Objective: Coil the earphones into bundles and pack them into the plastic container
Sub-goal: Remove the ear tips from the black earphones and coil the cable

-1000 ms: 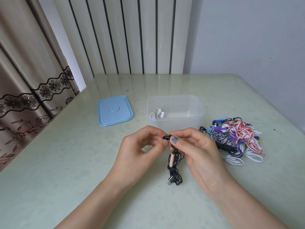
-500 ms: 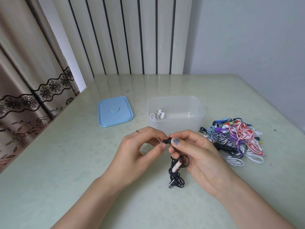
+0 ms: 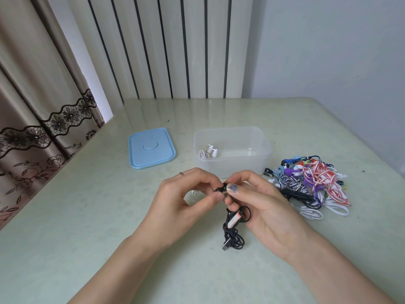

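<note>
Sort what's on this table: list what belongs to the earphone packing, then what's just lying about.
Belongs: black earphones pinched by left hand and right hand; plastic container holding white earphones; earphone pile; blue lid.
Lying about: curtain; table.

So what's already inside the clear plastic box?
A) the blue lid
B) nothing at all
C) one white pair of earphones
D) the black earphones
C: one white pair of earphones lies in the left corner of the clear plastic box; nothing else shows in it.
</note>
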Demonstrator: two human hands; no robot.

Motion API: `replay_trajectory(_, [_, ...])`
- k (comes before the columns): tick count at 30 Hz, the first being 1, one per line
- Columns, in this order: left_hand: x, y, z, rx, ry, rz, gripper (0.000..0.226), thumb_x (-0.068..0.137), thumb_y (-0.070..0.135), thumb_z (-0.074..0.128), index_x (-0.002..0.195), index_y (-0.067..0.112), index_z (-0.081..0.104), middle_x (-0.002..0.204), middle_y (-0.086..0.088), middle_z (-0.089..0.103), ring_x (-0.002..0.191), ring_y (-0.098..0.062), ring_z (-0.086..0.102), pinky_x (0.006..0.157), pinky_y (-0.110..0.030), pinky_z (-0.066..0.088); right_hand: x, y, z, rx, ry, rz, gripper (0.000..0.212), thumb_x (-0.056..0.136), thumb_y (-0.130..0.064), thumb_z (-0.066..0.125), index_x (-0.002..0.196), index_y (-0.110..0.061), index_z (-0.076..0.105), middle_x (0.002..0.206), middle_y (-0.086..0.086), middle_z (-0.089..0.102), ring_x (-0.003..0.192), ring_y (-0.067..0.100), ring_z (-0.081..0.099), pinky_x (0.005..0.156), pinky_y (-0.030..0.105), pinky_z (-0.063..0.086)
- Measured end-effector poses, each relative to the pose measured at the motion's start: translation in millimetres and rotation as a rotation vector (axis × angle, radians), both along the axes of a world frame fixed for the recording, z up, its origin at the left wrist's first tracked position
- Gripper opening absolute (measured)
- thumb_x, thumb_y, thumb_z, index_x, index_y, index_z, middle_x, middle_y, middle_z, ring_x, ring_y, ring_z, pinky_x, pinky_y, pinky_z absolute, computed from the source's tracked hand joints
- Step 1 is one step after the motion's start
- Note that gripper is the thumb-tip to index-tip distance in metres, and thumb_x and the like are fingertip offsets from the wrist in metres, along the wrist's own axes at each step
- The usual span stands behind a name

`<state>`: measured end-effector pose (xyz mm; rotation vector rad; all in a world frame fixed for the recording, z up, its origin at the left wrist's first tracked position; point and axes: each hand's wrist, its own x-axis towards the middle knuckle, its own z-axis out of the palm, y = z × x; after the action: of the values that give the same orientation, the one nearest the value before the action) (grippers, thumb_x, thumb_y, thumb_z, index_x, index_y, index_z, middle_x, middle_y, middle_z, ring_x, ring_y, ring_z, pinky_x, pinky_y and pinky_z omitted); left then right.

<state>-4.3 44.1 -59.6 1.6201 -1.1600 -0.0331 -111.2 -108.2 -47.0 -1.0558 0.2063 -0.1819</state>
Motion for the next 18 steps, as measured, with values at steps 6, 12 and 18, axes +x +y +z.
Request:
replay_trajectory(6, [2.0,-2.5,-2.4,-0.035,-0.010,-0.018,0.011,0.090,0.005,0.073,0.100,0.008,0.073,0.097,0.002,0.069,0.094,-0.025,0.069,0.086,-0.038,0.057,1.3,-0.9,-3.8,-0.098,-0.025,-0.074,0.018,0.075,-0.007,0.069,0.092,-0.004,0.064,0.071,0.009,0.061,0.065,0.014,0.052,0.058,0.021,0.042])
replay_trajectory(12, [3.3,-2.5,-4.1,-0.034,0.009,-0.032,0.014,0.089,0.000,0.073,0.101,0.007,0.074,0.097,0.002,0.069,0.095,-0.026,0.069,0.088,-0.036,0.056,0.6,-0.8,-4.9,-0.139,-0.026,-0.100,0.019,0.073,-0.009,0.070,0.090,-0.004,0.064,0.069,0.008,0.062,0.061,0.012,0.051,0.057,0.020,0.041])
replay_trajectory(18, [2.6,-2.5,-6.1,-0.064,0.192,-0.077,0.011,0.090,0.006,0.073,0.100,0.009,0.071,0.095,-0.004,0.070,0.093,-0.027,0.069,0.089,-0.037,0.054,-0.2,-4.0,-2.7,-0.163,-0.026,-0.071,0.018,0.072,-0.008,0.071,0.086,-0.001,0.062,0.069,0.004,0.064,0.059,0.010,0.053,0.058,0.020,0.041])
